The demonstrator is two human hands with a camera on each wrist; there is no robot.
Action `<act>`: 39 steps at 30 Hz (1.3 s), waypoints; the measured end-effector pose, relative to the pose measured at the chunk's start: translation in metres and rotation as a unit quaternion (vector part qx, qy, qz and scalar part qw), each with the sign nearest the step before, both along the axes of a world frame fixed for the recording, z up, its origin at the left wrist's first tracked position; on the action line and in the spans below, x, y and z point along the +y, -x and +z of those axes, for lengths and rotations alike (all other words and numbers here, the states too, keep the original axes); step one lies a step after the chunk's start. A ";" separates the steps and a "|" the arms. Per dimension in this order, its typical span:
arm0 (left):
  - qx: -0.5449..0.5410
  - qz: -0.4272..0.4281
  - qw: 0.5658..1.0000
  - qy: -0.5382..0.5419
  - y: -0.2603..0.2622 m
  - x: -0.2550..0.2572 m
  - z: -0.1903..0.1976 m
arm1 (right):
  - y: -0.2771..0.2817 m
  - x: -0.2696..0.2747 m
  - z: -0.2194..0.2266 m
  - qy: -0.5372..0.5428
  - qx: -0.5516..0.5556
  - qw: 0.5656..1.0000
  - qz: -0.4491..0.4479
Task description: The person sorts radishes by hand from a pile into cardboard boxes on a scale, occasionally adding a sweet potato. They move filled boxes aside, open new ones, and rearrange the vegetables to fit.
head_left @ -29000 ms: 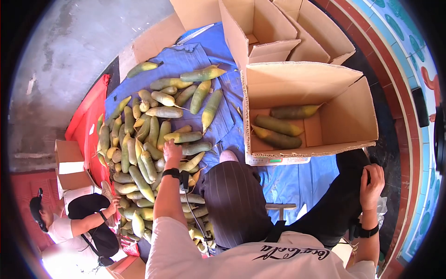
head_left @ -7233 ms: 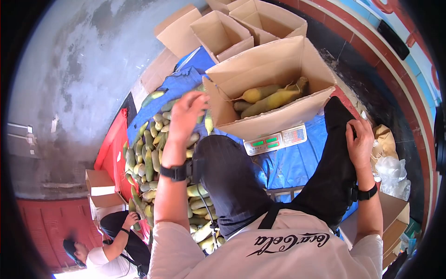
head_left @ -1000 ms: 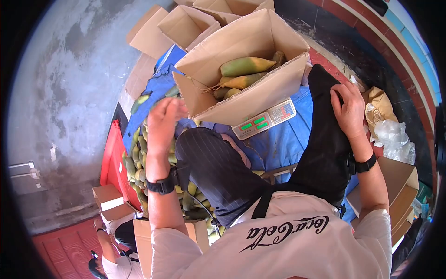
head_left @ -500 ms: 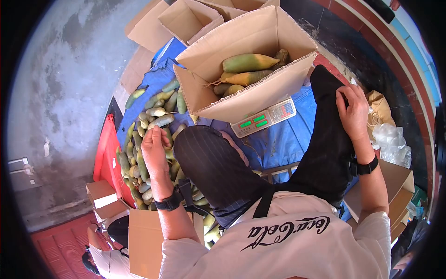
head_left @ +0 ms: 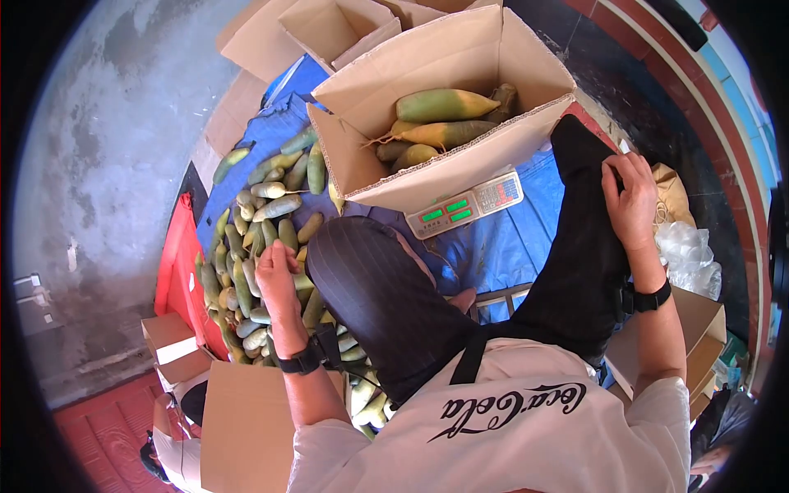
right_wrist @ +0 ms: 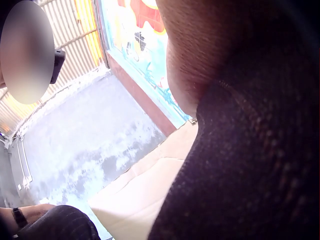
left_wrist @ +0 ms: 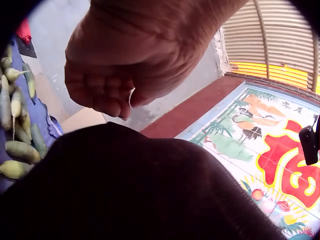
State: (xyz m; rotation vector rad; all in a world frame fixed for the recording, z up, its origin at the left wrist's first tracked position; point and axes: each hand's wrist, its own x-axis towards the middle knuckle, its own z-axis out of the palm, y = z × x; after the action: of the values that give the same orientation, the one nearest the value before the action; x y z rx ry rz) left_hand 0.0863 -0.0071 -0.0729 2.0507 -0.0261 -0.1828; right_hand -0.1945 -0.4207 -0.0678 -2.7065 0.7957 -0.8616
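My left hand (head_left: 278, 275), fingers loosely curled and holding nothing, is over the pile of green radishes (head_left: 244, 287), left of my left knee (head_left: 362, 263). The left wrist view shows that hand (left_wrist: 135, 65) from its underside, above dark trouser cloth. My right hand (head_left: 633, 201) rests on my right knee with bent fingers, holding nothing; in the right wrist view its fingers are hidden behind dark cloth. Ahead, a tilted open cardboard box (head_left: 468, 174) sits on a white digital scale (head_left: 464, 204) with lit green displays. Several green radishes (head_left: 444, 104) lie inside the box.
Open cardboard boxes (head_left: 337, 37) stand behind the box on the scale. A blue tarp (head_left: 526, 242) covers the floor. Another person (head_left: 177, 448) is at lower left behind a carton (head_left: 246, 423). Plastic bags (head_left: 690, 259) and more cartons (head_left: 678, 345) are at my right.
Over the last second my left hand moved from the box's left edge back over the pile. More radishes lie in the box than 29 seconds ago. My right hand stays on the knee.
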 end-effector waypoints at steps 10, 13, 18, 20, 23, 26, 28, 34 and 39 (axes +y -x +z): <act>0.007 0.023 0.998 -0.053 0.005 0.030 -0.033 | -0.005 0.002 0.000 0.018 0.007 1.000 0.011; -0.012 0.001 0.995 -0.096 0.003 0.035 -0.046 | -0.006 0.002 0.001 0.019 0.010 1.000 0.011; -0.106 -0.061 0.967 -0.225 -0.001 0.054 -0.089 | -0.009 0.004 0.003 0.019 0.023 1.000 0.008; -0.085 -0.065 0.972 -0.209 0.005 0.052 -0.093 | -0.010 0.004 0.003 0.022 0.027 0.999 0.010; -0.080 -0.097 0.960 -0.250 0.006 0.061 -0.107 | -0.011 0.005 0.003 0.020 0.028 0.999 0.010; -0.073 -0.119 0.959 -0.245 -0.007 0.105 -0.174 | -0.012 0.005 0.003 0.020 0.027 0.999 0.017; -0.053 -0.114 0.975 -0.183 -0.009 0.130 -0.211 | -0.013 0.005 0.003 0.023 0.032 0.999 0.013; -0.050 -0.202 0.797 -0.567 0.023 0.157 -0.242 | -0.013 0.004 0.002 0.031 0.031 0.999 0.021; 0.163 -0.202 0.776 -0.575 0.061 0.160 -0.234 | -0.014 0.004 0.002 0.029 0.033 0.999 0.027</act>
State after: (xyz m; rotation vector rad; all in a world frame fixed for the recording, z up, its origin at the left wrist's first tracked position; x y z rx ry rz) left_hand 0.0252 0.1528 -0.3069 3.1818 -0.1783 -1.0392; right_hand -0.1800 -0.4164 -0.0654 -2.8069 0.7169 -0.8007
